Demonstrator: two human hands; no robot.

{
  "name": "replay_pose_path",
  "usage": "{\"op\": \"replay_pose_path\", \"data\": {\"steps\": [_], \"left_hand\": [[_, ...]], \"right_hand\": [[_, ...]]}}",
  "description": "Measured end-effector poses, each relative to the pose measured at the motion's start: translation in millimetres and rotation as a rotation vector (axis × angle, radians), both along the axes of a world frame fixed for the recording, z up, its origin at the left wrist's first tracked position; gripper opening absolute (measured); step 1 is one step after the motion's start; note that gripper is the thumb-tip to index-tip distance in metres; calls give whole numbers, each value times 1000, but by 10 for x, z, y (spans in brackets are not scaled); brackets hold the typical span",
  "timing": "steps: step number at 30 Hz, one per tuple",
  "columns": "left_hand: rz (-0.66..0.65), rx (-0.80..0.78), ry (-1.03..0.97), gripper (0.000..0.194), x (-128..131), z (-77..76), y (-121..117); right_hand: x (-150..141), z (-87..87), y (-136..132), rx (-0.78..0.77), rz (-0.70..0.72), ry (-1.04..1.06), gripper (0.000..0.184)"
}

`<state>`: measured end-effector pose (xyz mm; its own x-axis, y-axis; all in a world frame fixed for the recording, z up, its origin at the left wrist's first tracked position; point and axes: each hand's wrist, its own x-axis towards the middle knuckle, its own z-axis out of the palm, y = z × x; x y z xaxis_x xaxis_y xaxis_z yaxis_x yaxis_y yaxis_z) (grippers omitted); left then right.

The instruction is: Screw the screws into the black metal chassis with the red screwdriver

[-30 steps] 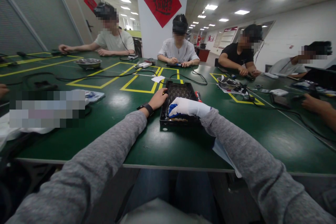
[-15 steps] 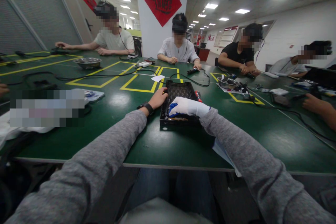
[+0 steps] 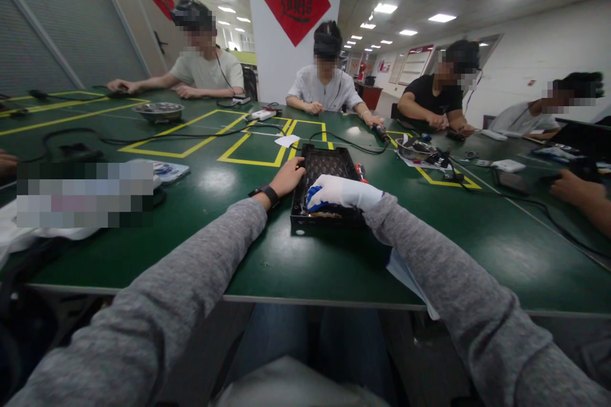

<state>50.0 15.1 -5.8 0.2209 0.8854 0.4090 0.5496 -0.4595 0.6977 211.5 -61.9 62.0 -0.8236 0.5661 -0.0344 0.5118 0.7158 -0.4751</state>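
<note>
A shallow black plastic case (image 3: 329, 156) lies flat on the green table in front of me, its grid-patterned floor partly showing. My left hand (image 3: 289, 178), bare and with a black watch at the wrist, grips the case's left rim. My right hand (image 3: 337, 193) wears a white glove with blue on the fingers. It reaches over the near half of the case, fingers curled down inside it. Whatever those fingers hold is hidden under the glove. Just past the right rim lies a red-and-black handle (image 3: 359, 171), perhaps a screwdriver's.
White paper (image 3: 287, 141) lies beyond the case. A metal bowl (image 3: 160, 112) stands far left, another bowl with parts (image 3: 416, 147) to the right. Black cables cross the yellow-taped table (image 3: 267, 267). Several co-workers sit around it. A light blue sheet (image 3: 410, 280) hangs over the front edge.
My hands and the case stay almost in place. Across the table, a co-worker's hand has moved a dark tool to the right.
</note>
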Motion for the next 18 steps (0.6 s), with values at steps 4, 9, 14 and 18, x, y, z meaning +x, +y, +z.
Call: {"op": "replay_pose_path", "data": {"steps": [4,9,14,18], "left_hand": [[7,-9,-6,46,7,20,-20],[8,-9,17,48,17,26,-28],[12,-13,18,49,25,37,-38],[15,-16,8,47,25,40,-44]], "right_hand": [[-9,14,-18,7,-14,-4,20],[8,-33,3,-23,-43,7,20],[19,-73,16,-31,-100,30,19],[45,-108,64,38,17,54,19]]}}
